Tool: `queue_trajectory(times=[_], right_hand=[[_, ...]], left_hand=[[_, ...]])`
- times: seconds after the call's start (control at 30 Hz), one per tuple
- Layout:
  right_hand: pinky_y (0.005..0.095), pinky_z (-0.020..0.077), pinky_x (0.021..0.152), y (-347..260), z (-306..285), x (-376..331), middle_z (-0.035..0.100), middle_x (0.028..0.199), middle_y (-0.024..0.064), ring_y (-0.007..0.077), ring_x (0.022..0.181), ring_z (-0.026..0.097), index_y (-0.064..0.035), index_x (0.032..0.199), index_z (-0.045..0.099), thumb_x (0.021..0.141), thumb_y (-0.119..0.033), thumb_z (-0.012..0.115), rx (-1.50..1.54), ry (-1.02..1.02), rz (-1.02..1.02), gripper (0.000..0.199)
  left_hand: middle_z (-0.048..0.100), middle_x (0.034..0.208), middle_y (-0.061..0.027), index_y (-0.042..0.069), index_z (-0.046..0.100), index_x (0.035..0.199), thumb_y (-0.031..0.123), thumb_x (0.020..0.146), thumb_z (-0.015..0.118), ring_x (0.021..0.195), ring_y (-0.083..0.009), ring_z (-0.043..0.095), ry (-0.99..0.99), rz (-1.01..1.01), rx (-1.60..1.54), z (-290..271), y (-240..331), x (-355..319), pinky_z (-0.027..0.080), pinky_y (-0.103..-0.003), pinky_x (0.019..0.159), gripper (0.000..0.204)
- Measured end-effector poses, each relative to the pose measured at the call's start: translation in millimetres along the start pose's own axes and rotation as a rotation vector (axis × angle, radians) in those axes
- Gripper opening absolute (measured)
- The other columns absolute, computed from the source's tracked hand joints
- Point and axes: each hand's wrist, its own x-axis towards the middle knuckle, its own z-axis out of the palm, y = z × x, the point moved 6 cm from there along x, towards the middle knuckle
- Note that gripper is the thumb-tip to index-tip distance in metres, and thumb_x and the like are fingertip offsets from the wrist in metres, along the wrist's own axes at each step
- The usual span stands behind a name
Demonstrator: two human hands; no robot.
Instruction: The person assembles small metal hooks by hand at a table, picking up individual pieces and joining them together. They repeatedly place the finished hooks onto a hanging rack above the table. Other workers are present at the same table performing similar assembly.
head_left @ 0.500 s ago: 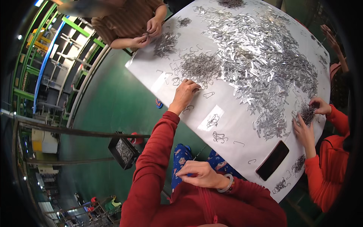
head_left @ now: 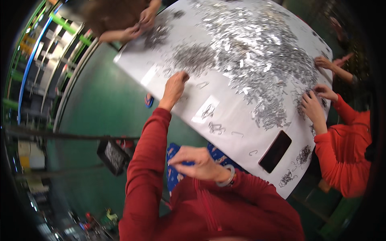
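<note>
My left hand point(head_left: 175, 89) reaches over the table at the near edge of a dark pile of thin bent wire pieces point(head_left: 194, 58). Its fingers are curled together, and motion blur hides whatever they may hold. One longer wire loop point(head_left: 202, 85) lies just right of these fingertips. Close to my body, off the table edge, my right hand point(head_left: 197, 162) is raised with thumb and forefinger pinched. Anything in that pinch is too small to name. A white paper piece point(head_left: 200, 117) with a few wire hooks on it lies between my hands, and a small hook cluster point(head_left: 217, 127) is beside it.
A broad heap of shiny flat metal strips point(head_left: 257, 52) covers the table's middle. A dark phone point(head_left: 275, 151) lies near the right edge. Co-workers' hands point(head_left: 313, 106) work at the right and far left. A black bin point(head_left: 113, 156) stands on the green floor.
The whole view has shifted, so the table appears farther left and up. My left fingertips have drawn slightly away from the wire loop. My right hand keeps its pinch near my body.
</note>
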Motion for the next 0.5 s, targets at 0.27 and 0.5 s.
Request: queue_trajectory(times=[0.27, 0.5], right_hand=[[0.0247, 0.0549, 0.07, 14.4, -0.1, 15.5, 0.07, 0.089, 0.0099, 0.0133, 0.077, 0.066, 0.0049, 0.095, 0.07, 0.083, 0.008, 0.065, 0.185, 0.061, 0.341, 0.013], [0.0258, 0.0552, 0.068, 6.2, 0.8, 53.5, 0.07, 0.088, 0.0142, 0.016, 0.072, 0.067, 0.0086, 0.098, 0.068, 0.084, 0.005, 0.068, 0.187, 0.094, 0.337, 0.015]], left_hand=[[0.07, 0.086, -0.0102, -0.006, 0.065, 0.102, 0.007, 0.092, 0.063, 0.072, -0.0155, 0.07, 0.202, -0.11, -0.566, -108.7, 55.2, -75.5, 0.056, -0.026, 0.066, 0.017], [0.069, 0.095, -0.0096, -0.001, 0.068, 0.097, 0.006, 0.087, 0.069, 0.088, -0.0168, 0.067, 0.355, -0.051, -0.56, -205.4, 122.5, -158.2, 0.053, -0.028, 0.078, 0.012]])
